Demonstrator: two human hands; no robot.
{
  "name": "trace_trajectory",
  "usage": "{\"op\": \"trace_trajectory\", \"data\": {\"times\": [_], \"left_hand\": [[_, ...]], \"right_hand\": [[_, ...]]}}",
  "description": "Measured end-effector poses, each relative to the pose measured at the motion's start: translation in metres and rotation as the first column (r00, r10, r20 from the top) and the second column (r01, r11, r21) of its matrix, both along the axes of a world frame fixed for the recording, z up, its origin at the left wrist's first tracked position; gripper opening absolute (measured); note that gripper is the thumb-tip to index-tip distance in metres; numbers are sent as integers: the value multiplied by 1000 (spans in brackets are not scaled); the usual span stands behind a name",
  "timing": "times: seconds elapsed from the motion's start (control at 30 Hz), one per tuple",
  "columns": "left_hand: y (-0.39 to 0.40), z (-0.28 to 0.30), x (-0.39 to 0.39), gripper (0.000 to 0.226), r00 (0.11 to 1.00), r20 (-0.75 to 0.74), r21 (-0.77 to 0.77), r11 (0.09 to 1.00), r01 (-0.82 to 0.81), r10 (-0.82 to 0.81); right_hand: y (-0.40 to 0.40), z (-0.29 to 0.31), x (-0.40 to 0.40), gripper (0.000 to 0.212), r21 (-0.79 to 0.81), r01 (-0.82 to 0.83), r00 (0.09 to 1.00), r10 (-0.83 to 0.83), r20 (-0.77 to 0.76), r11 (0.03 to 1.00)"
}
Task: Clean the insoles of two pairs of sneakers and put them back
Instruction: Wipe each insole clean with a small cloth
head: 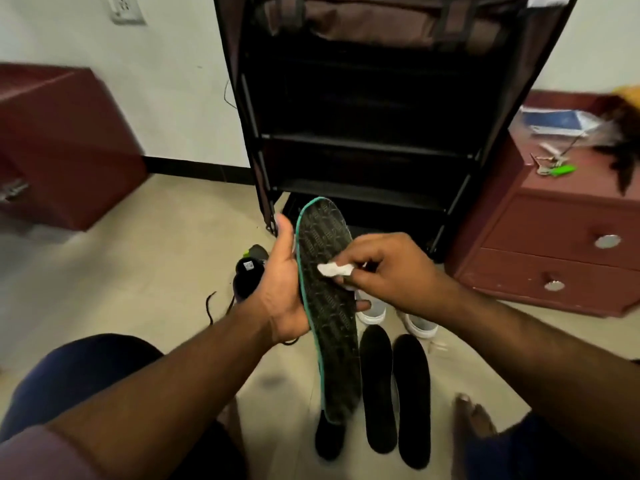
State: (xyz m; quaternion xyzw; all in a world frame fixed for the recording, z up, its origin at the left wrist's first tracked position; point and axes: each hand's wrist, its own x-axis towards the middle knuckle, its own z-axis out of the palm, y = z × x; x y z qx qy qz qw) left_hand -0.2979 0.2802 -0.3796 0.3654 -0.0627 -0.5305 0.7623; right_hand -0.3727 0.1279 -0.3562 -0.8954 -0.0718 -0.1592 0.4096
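The patterned insole [325,306] with a teal edge is held upright above the floor [156,271], the left hand [282,282] curled round its left edge. The right hand [388,268] pinches a white wipe [334,270] against its face. Below the insole three black insoles [377,389] lie on the floor, white sneakers [372,311] just beyond them, a black sneaker [247,271] left of it, a dark rack [363,133] behind.

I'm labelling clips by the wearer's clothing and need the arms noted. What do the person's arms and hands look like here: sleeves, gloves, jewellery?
Both forearms are bare from the elbow down. The left hand and right hand wear no gloves, and no rings, watch or bracelet show. A pinkish sleeve edge shows at the lower left corner, by the left upper arm. No markings are visible.
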Motion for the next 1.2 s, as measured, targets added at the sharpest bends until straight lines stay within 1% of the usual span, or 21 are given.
{"op": "trace_trajectory", "data": {"times": [0.03,0.07,0.1,0.17,0.23,0.33,0.4,0.47,0.53,0.6,0.67,0.77,0.8,0.87,0.9,0.93,0.97,1.0,1.07,1.13,1.2], "left_hand": [[0,-6,-1,100,999,-33,4,1000,-17,17],[-3,-13,-1,96,998,-56,16,1000,-18,19],[-6,-16,-3,91,998,-64,26,1000,-4,5],[-13,-23,-9,84,995,-90,32,999,38,-35],[-18,-31,-13,78,990,-102,19,995,102,-100],[-25,-42,-15,77,971,-155,-45,983,179,-184],[-26,-48,-13,80,964,-185,-66,981,182,-191],[-26,-52,-5,82,962,-215,-58,986,158,-167],[-26,-56,0,80,963,-226,-45,989,143,-150],[-26,-62,0,76,956,-239,-50,985,165,-172],[-26,-66,-5,75,939,-274,-61,978,200,-209],[-27,-64,-8,75,934,-291,-33,978,207,-207],[-27,-63,-6,75,935,-287,-32,978,207,-208],[-26,-61,-3,74,932,-296,-42,978,206,-209],[-25,-62,-3,73,926,-317,-49,978,202,-207],[-24,-62,-2,73,919,-337,-57,979,198,-205],[-23,-62,-3,72,916,-343,-66,978,199,-209],[-22,-63,-3,73,917,-331,-75,975,207,-220],[-20,-63,-5,75,928,-296,-63,974,216,-225],[-20,-61,-5,76,934,-293,-23,978,206,-203],[-19,-57,-4,74,938,-293,4,981,196,-186]], "right_hand": [[-4,-2,0,14,121,68,998,-67,-10,990],[-11,-5,1,18,221,182,982,-187,3,958],[-17,-8,4,21,251,289,951,-307,37,924],[-26,-15,8,21,141,399,903,-415,109,906],[-26,-24,8,18,28,380,913,-380,149,925],[-15,-35,8,14,-61,304,943,-292,159,951],[-4,-43,5,13,-117,210,971,-192,144,971],[4,-50,1,18,-231,53,995,-33,90,972],[4,-49,-4,19,-377,-125,990,142,19,918],[-10,-45,2,17,-560,-202,974,224,-29,804],[-32,-42,14,14,-671,-122,987,160,-5,732],[-49,-40,23,11,-666,78,994,-9,107,742],[-45,-40,21,11,-643,88,993,-19,114,761],[-26,-41,14,12,-621,-35,993,98,68,783],[-14,-41,10,15,-631,-138,980,197,25,764],[-8,-40,6,17,-664,-218,960,279,-15,715],[-8,-37,6,18,-705,-255,946,322,-39,662],[-16,-35,10,19,-737,-243,946,322,-36,631],[-38,-29,19,24,-774,-121,974,226,29,621],[-50,-25,23,25,-752,3,988,113,104,660],[-38,-28,18,23,-690,-8,986,121,116,724]]}}
